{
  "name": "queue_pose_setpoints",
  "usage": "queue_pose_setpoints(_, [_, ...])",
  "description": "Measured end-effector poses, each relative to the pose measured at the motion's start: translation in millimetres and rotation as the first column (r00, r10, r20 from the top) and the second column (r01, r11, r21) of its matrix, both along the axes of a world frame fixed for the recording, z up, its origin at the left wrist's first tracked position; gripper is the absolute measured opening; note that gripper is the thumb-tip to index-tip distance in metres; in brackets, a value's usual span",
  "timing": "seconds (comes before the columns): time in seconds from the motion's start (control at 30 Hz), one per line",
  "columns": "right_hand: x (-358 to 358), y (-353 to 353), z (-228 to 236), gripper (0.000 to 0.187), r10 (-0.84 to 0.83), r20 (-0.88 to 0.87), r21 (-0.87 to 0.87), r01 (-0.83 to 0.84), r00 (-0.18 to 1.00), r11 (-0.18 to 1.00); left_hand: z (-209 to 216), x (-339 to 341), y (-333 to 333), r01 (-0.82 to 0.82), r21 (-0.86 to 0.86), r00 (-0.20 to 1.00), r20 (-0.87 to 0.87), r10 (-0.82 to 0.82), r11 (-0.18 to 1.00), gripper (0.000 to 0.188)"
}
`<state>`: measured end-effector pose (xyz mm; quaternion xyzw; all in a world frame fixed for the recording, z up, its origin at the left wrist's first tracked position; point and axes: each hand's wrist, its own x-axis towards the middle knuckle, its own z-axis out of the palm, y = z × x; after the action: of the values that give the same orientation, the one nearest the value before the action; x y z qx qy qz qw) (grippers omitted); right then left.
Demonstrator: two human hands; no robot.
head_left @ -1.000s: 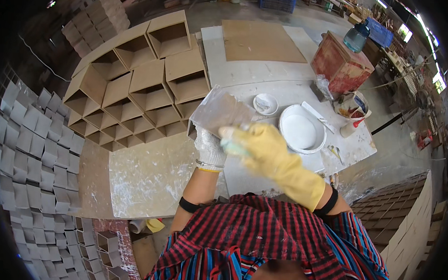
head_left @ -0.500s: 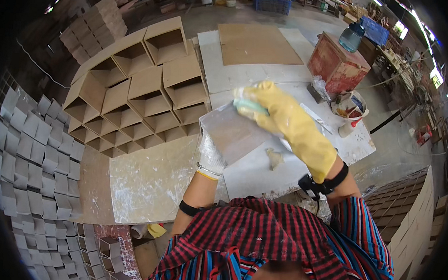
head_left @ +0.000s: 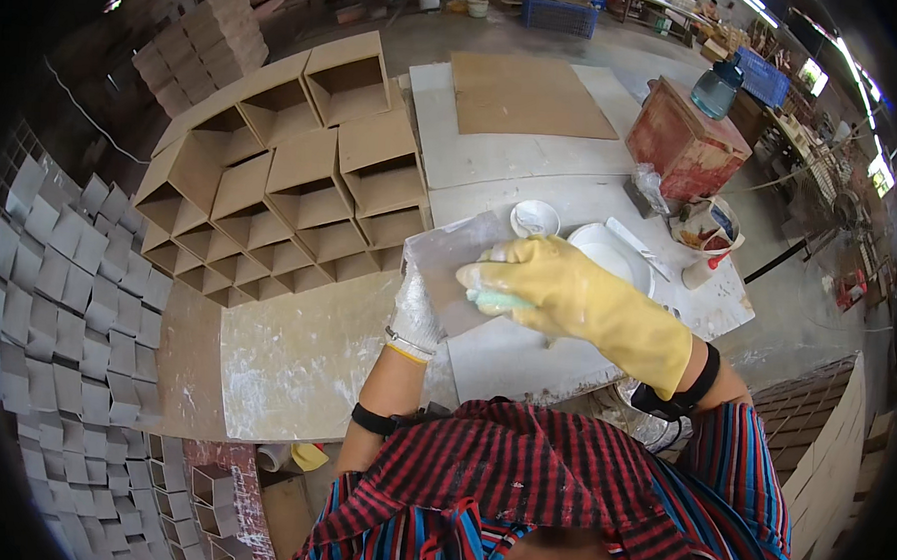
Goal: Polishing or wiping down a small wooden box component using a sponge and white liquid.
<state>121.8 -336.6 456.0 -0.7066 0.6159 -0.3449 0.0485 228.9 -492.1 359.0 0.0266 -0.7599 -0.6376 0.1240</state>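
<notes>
My left hand [head_left: 414, 317], in a white glove, holds a box [head_left: 450, 242] by its left side; its fingertips are mostly hidden. The box's top face looks greyish and wet. My right hand [head_left: 568, 290], in a long yellow rubber glove, is closed around a pale green sponge [head_left: 500, 299] and presses it on the near right part of that face. Just beyond the glove stand a small white bowl [head_left: 536, 219] and a round white dish [head_left: 610, 255]. A flat white tool [head_left: 638, 245] lies across the dish's far right side.
Stacked bare brown boxes [head_left: 302, 189] stand at the table's left. Many grey boxes [head_left: 57, 303] are piled farther left. A brown board [head_left: 527, 95] lies at the back. On the right are a red stand [head_left: 687, 140] bearing a blue jug [head_left: 718, 87], and a white bottle [head_left: 699, 273].
My right hand has drawn the sponge from the box's far edge toward me, and the bowl and dish now show beyond the glove. My left hand keeps its hold.
</notes>
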Motion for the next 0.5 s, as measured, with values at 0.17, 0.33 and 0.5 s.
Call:
queue_pose_setpoints(0.17, [-21.1, -22.5, 8.2, 0.029, -0.270, -0.132, -0.170, 0.247, 0.954, 0.954, 1.2, 3.7, 18.2, -0.007, 0.907, 0.993, -0.045, 0.113, 0.421, 0.058])
queue_pose_setpoints(0.33, [15.6, -18.6, 7.6, 0.030, -0.138, 0.318, 0.245, 0.059, 0.938, 0.968, -27.6, -0.6, -1.7, -0.011, 0.706, 0.998, -0.034, 0.049, 0.708, 0.062])
queue_pose_setpoints(0.5, [-11.9, -40.0, 10.8, 0.037, -0.159, -0.160, -0.036, 0.156, 0.974, 0.987, -9.3, 4.4, 6.7, -0.004, 0.943, 1.000, 0.000, 0.013, 0.332, 0.058])
